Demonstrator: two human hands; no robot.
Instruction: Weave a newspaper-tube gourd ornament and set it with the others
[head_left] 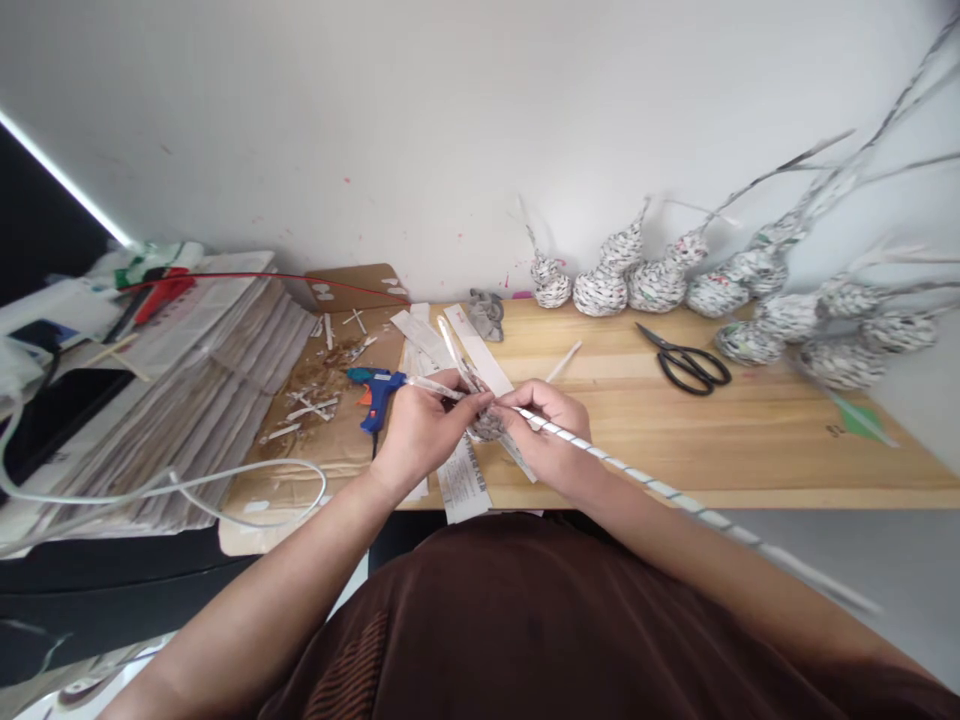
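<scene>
Near the table's front edge, both hands meet around a small woven newspaper piece (486,424), mostly hidden by the fingers. My left hand (424,425) is closed on it from the left, its thumb pressed on top. Between the fingertips of my right hand (551,425) runs a long rolled paper tube (660,487), white with a dark spiral line, slanting down to the right past my forearm. Other paper strands (451,345) stick up from the woven piece toward the wall. Flat printed paper strips (463,478) lie beneath the hands.
Left of my hands lies a blue glue gun (381,395) on stained cardboard with paper scraps. Stacked newspapers (247,370) and a white cable (285,463) fill the far left. Black scissors (684,362) lie right. Several woven gourd shapes (600,288) line the wall.
</scene>
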